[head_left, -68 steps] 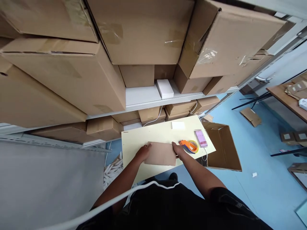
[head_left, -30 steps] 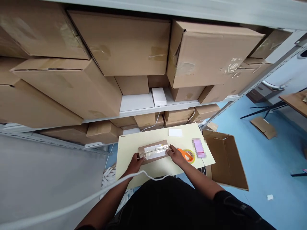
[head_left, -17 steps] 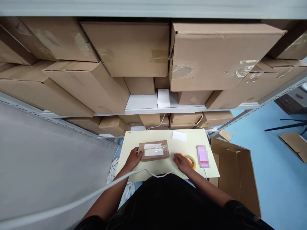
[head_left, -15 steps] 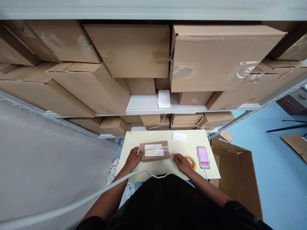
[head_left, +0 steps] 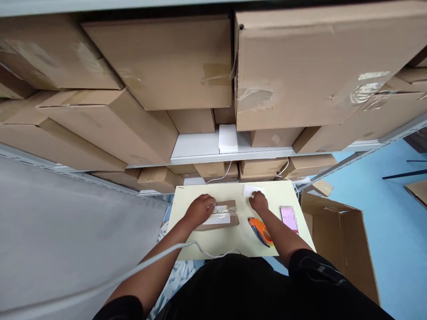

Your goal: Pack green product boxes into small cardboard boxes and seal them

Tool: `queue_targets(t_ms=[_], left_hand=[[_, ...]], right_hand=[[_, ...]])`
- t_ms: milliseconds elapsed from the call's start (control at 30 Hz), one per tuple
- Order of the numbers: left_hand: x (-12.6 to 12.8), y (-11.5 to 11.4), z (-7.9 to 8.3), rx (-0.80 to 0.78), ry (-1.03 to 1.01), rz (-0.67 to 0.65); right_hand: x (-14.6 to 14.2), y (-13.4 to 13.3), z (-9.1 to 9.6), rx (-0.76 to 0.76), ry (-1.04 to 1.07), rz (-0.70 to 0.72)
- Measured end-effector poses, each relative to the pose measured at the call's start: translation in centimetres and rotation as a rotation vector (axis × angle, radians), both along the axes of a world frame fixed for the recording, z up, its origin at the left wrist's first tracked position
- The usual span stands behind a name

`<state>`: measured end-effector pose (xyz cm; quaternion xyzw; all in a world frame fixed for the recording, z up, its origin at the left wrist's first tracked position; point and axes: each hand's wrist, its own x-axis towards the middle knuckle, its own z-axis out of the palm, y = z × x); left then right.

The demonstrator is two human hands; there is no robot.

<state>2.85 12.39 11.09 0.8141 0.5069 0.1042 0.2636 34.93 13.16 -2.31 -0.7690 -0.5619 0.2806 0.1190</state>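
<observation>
On the cream tabletop (head_left: pixel 213 246) lies a small brown cardboard box (head_left: pixel 234 219) with a white label (head_left: pixel 220 218) and clear tape across its top. My left hand (head_left: pixel 201 210) lies over the box's left part, fingers bent together on it near the label's upper left corner. At the far side of the table my right hand (head_left: pixel 259 202) is closed at the near edge of a white card (head_left: pixel 248 190), its fingertips partly hidden by the hand. Below my right wrist rests an orange and blue tape dispenser (head_left: pixel 256 224), partly under my forearm.
A phone (head_left: pixel 288 218) lies at the table's right. Beyond stand shelves (head_left: pixel 196 146) packed with cardboard boxes (head_left: pixel 153 66). A large open carton (head_left: pixel 333 240) is on the floor to the right. A white cable (head_left: pixel 160 255) crosses in front of me.
My right hand has moved from beside the tape dispenser up to the white card. My left hand has shifted from the box's left side onto its top. The view has moved closer.
</observation>
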Motion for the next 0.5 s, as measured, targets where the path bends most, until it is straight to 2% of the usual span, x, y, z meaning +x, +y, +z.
queue_targets(t_ms=[100,200,333,400,500], left_hand=[[5.4,3.7,-1.0,0.004,0.127,-0.296],[11.6,6.9,-3.6,-0.036,0.314,-0.492],[18.5,9.9,-7.8,-0.063,0.404,-0.609],[20.9,11.1,-9.6,-0.065,0.425,-0.648],[23.1,12.8,-11.6,-0.08,0.442,-0.697]], right_hand=[[-0.3,-2.0,-0.6,-0.003,0.019,0.012],[0.6,-4.5,-0.5,0.021,0.058,-0.009],[3.1,-6.9,0.7,0.069,0.143,-0.087],[4.4,-7.8,1.3,0.081,0.19,-0.135],[6.1,-8.9,1.9,0.105,0.247,-0.2]])
